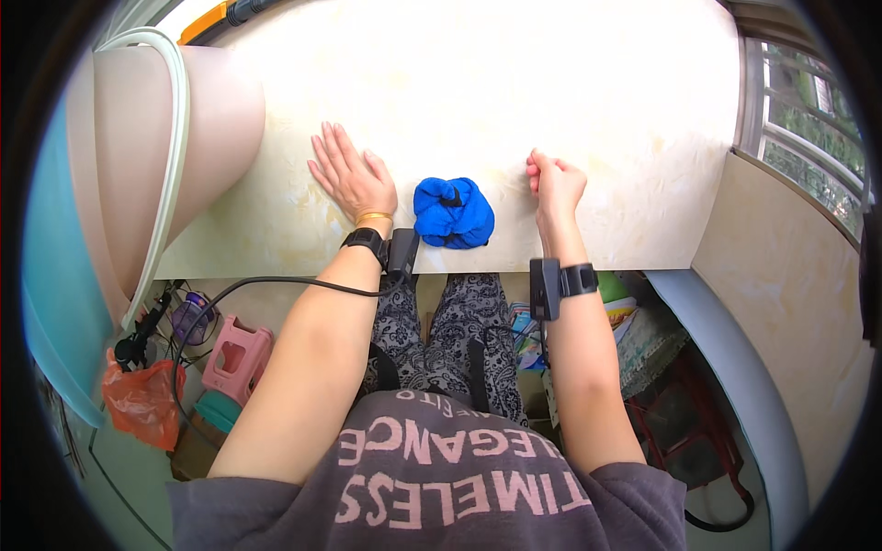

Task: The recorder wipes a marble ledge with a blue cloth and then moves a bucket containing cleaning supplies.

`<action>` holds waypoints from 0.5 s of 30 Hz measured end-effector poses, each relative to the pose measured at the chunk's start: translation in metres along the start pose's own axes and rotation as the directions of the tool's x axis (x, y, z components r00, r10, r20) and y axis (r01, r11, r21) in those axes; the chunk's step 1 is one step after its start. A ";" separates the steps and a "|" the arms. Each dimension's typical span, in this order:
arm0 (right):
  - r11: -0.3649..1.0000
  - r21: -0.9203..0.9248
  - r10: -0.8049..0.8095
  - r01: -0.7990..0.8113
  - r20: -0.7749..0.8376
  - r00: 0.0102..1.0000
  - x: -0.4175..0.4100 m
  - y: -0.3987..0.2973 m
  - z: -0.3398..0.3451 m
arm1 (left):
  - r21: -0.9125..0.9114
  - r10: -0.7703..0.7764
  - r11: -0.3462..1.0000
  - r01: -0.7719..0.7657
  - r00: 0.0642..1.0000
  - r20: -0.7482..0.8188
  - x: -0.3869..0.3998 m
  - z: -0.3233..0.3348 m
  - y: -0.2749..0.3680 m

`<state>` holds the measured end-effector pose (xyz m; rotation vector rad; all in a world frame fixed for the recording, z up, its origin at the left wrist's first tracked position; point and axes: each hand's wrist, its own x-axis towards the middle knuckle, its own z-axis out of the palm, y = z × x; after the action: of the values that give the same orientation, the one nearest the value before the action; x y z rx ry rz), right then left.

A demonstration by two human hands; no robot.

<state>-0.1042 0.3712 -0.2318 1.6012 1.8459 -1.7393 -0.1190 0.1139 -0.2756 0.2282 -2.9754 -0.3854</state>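
A bundled blue fabric item [453,215] with a small black part on top lies near the front edge of the pale table [455,110], between my hands and touched by neither. My left hand [353,173] rests palm down to the left of the bundle, fingers extended and nothing held. To the right of it, my right hand [557,180] is loosely curled, thumb against the fingers. No object shows in that hand, though its palm side is partly hidden. Each wrist wears a black strap with a black device.
A large pinkish rolled sheet [213,131] and a white curved strip [176,138] stand at the left. An orange and black object [220,21] lies at the far left. A black cable [275,281] runs from my left wrist. Below are a pink stool [238,358] and an orange plastic bag [141,396].
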 end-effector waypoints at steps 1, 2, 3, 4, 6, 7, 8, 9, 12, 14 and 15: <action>0.997 0.068 -0.030 0.028 0.029 0.999 0.002 -0.004 0.004 | 0.000 -0.008 1.000 0.008 1.000 0.001 -0.001 0.000 -0.001; 0.997 0.068 -0.031 0.029 0.028 0.999 -0.003 -0.002 0.001 | 0.000 -0.016 1.000 0.016 1.000 0.001 -0.001 0.000 -0.003; 1.000 0.002 0.009 -0.009 0.026 1.000 -0.009 0.002 -0.004 | 0.000 -0.019 1.000 0.019 1.000 -0.003 -0.002 0.000 -0.003; 0.997 -0.065 0.049 -0.048 0.022 0.999 -0.011 0.004 -0.006 | -0.003 -0.015 1.000 0.015 1.000 -0.014 -0.002 0.000 -0.004; 0.999 -0.037 0.014 -0.013 0.026 1.000 -0.007 0.003 -0.001 | -0.007 -0.013 1.000 0.013 1.000 -0.018 -0.002 0.000 -0.003; 1.000 -0.009 -0.018 0.018 0.026 1.000 -0.006 0.003 -0.001 | -0.008 -0.006 1.000 0.006 1.000 -0.012 0.000 0.000 -0.001; 1.000 -0.012 -0.013 0.013 0.022 1.000 -0.006 0.003 0.000 | -0.009 0.002 1.000 -0.002 1.000 -0.006 0.000 -0.002 0.001; 1.000 -0.007 -0.005 0.005 0.029 1.000 -0.003 -0.002 0.006 | -0.007 0.001 1.000 -0.001 1.000 -0.009 0.000 -0.001 0.000; 0.999 -0.017 0.033 -0.033 0.012 0.999 -0.011 -0.002 0.005 | 0.003 -0.019 1.000 0.019 1.000 -0.013 -0.001 -0.002 -0.001; 0.997 -0.034 0.063 -0.064 -0.014 0.998 -0.008 -0.003 0.006 | -0.003 -0.011 1.000 0.011 1.000 -0.014 -0.001 -0.002 0.001; 1.000 0.003 0.014 -0.014 -0.006 1.000 -0.002 -0.006 0.009 | -0.003 -0.010 1.000 0.010 1.000 -0.007 -0.001 -0.003 0.001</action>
<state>-0.1122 0.3643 -0.2295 1.6182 1.8310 -1.7342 -0.1174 0.1146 -0.2730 0.2442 -2.9675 -0.3897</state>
